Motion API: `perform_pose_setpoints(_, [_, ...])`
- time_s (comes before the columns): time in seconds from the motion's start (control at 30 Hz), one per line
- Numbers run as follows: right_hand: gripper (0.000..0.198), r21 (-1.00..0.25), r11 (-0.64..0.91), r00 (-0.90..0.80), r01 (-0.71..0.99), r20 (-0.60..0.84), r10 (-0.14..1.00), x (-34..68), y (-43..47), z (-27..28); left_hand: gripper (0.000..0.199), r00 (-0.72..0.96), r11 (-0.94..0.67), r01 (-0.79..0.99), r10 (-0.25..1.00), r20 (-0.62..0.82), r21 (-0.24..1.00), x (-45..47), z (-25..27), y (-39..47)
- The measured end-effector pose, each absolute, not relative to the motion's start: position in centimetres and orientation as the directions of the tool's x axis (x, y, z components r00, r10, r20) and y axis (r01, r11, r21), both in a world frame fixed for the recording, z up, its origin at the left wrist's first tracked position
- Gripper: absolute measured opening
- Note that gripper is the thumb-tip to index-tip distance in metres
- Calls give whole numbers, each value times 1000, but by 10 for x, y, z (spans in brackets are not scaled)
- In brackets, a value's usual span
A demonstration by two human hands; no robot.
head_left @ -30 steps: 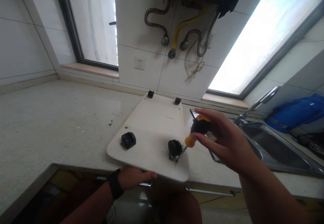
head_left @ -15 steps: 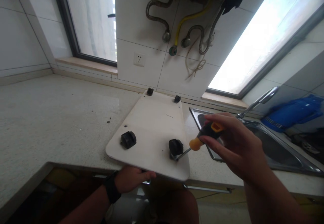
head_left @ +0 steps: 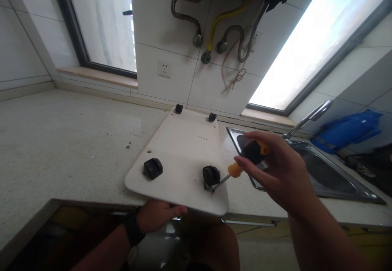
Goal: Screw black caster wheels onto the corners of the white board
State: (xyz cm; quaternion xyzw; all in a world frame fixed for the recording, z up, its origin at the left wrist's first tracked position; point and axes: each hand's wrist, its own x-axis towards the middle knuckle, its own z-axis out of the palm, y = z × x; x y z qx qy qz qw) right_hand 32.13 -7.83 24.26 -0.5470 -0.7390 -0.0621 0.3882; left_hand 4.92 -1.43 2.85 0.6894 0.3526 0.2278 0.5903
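A white board point(head_left: 180, 156) lies on the counter, its near edge reaching over the counter's front. Black casters stand near its corners: a near right caster point(head_left: 211, 175), a near left caster point(head_left: 153, 168), and two small ones at the far end. My right hand point(head_left: 275, 169) grips a screwdriver point(head_left: 254, 151) with a black and yellow handle. The screwdriver's tip meets the base of the near right caster, at its front side. My left hand point(head_left: 159, 216) is closed on the board's near edge, thumb along the rim and fingers hidden beneath.
A few small dark screws point(head_left: 128, 146) lie on the counter point(head_left: 76, 140) left of the board. To the right is a steel sink point(head_left: 330, 173) with a faucet point(head_left: 309, 117). Blue cloth point(head_left: 346, 130) lies behind it. Hoses point(head_left: 183, 15) hang on the tiled wall.
The view has shifted slightly, so the whole scene sits a little further left and up. My right hand's fingers have changed position a little on the screwdriver handle; its tip stays at the same caster.
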Motion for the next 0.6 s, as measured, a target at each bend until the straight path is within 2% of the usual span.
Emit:
perform_pose_setpoints(0.07, [36,-308,369,-85,877,657,749,321,-79,242,49,662,-83,268,739,-122,960,49,28,-14])
perform_pose_setpoints(0.2, [53,-560,476,-164,678,516,840,324,-84,245,57,690,-121,308,711,-134,944,49,24,-12])
perform_pose_setpoints(0.27, [60,-613,503,-228,610,472,852,325,-86,248,59,691,-133,308,712,-125,942,48,23,-12])
perform_pose_setpoints(0.37, [61,-508,500,-221,701,512,830,325,-85,250,56,693,-132,311,710,-129,941,49,24,-11])
perform_pose_setpoints(0.5, [42,-278,401,-118,873,678,726,325,-81,245,54,687,-120,305,714,-132,945,49,26,-12])
perform_pose_setpoints(0.53, [39,-265,383,-105,885,688,718,325,-81,244,54,686,-117,302,716,-130,946,49,26,-12])
perform_pose_setpoints(0.6, [39,-328,394,-101,858,645,757,325,-82,245,54,685,-114,295,718,-127,949,49,25,-12])
